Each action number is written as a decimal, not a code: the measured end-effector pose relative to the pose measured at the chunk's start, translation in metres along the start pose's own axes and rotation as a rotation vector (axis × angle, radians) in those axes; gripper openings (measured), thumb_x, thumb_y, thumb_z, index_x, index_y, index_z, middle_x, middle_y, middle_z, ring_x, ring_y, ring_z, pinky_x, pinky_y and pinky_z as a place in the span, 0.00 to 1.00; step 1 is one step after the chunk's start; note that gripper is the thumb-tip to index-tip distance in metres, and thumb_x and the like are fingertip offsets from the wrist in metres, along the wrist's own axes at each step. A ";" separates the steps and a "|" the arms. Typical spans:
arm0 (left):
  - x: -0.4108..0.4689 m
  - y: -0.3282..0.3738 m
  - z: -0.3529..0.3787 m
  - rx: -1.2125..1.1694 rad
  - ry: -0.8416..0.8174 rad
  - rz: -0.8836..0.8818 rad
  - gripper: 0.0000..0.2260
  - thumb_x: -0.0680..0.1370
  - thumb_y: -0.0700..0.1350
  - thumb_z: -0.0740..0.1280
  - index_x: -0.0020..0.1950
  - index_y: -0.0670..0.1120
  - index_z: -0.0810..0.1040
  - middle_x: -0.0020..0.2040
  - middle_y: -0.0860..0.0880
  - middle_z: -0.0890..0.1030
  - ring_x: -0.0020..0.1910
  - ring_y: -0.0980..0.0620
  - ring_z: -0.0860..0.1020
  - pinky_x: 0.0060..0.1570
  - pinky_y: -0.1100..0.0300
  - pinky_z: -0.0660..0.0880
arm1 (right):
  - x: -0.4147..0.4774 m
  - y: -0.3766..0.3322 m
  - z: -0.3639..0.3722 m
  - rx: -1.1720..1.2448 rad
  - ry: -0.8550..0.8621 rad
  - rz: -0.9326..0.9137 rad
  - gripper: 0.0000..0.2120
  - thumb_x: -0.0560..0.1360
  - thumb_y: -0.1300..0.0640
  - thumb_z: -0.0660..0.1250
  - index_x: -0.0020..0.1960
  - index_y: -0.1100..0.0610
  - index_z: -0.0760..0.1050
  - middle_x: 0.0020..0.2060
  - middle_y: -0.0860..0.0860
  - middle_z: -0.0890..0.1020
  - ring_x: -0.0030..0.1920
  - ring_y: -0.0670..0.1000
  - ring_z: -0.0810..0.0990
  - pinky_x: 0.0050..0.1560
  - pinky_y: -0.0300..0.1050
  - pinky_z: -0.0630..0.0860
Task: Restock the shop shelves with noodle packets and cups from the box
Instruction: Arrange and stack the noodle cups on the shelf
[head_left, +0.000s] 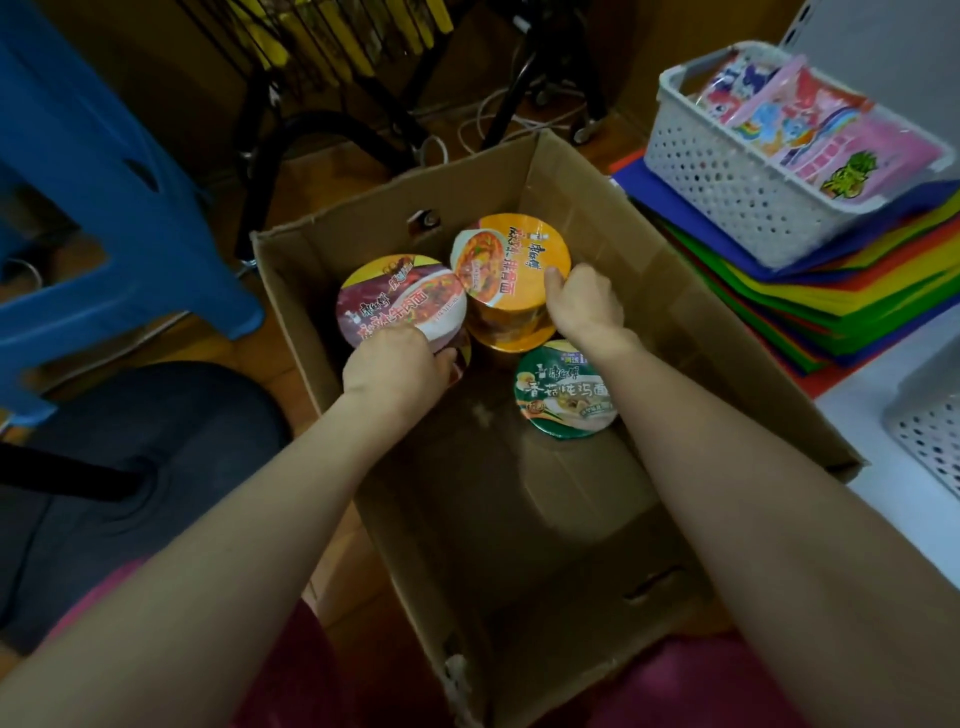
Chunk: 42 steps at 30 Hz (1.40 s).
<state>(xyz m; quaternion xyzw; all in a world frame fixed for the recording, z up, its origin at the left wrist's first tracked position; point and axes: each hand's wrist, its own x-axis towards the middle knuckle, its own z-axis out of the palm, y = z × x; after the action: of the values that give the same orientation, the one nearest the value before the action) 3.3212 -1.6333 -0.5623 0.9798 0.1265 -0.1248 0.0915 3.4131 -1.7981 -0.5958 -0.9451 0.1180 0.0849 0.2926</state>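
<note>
Judging by their thin foil lids and light plastic walls, the noodle cups should lift easily but crush or dent if squeezed hard, so the best hold is around the side wall just under the rim, never on the lid. Three show inside the cardboard box (613, 270): a purple-lidded cup (400, 299) at the far left, an orange-lidded cup (511, 254) beside it and touching it, and a green-lidded cup (563, 392) lower down to the right, resting on the box floor. The orange one seems to sit on another orange cup beneath it, so pulling it sideways could topple the stack.

The left hand (397, 366) curls around the near edge of the purple cup, fingers wrapped under its rim. The right hand (584, 301) grips the orange cup's side, thumb pressed at the lid's edge. Both hands are closed on their cups.

No packets are visible in the box. To the right, a white basket (727, 176) of pink sachets stands on a pile of coloured folders (831, 306); a blue stool (104, 171) stands to the left.
</note>
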 end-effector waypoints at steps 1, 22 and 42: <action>0.002 -0.001 0.001 -0.028 -0.033 -0.044 0.23 0.78 0.56 0.59 0.59 0.38 0.73 0.54 0.41 0.78 0.50 0.42 0.77 0.39 0.57 0.68 | 0.002 0.003 0.001 0.006 -0.004 0.009 0.20 0.81 0.48 0.53 0.58 0.63 0.73 0.57 0.60 0.78 0.57 0.62 0.76 0.53 0.51 0.72; 0.020 0.006 0.016 -1.324 -0.193 -0.776 0.22 0.80 0.46 0.60 0.71 0.42 0.58 0.56 0.36 0.78 0.44 0.43 0.82 0.36 0.51 0.78 | 0.017 0.016 0.032 0.304 -0.103 0.029 0.17 0.81 0.51 0.52 0.49 0.62 0.73 0.48 0.61 0.82 0.48 0.62 0.81 0.54 0.57 0.77; -0.013 -0.029 -0.070 -1.371 0.179 -0.173 0.09 0.82 0.44 0.55 0.49 0.43 0.72 0.24 0.49 0.80 0.24 0.54 0.80 0.30 0.62 0.80 | -0.026 -0.004 0.126 0.171 -0.411 0.083 0.19 0.80 0.50 0.55 0.51 0.67 0.74 0.50 0.65 0.78 0.52 0.67 0.78 0.49 0.59 0.77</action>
<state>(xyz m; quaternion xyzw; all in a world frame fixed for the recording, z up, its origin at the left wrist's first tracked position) 3.3171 -1.5932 -0.4963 0.6937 0.2615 0.0578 0.6686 3.3776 -1.7181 -0.6900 -0.8741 0.1013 0.2774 0.3856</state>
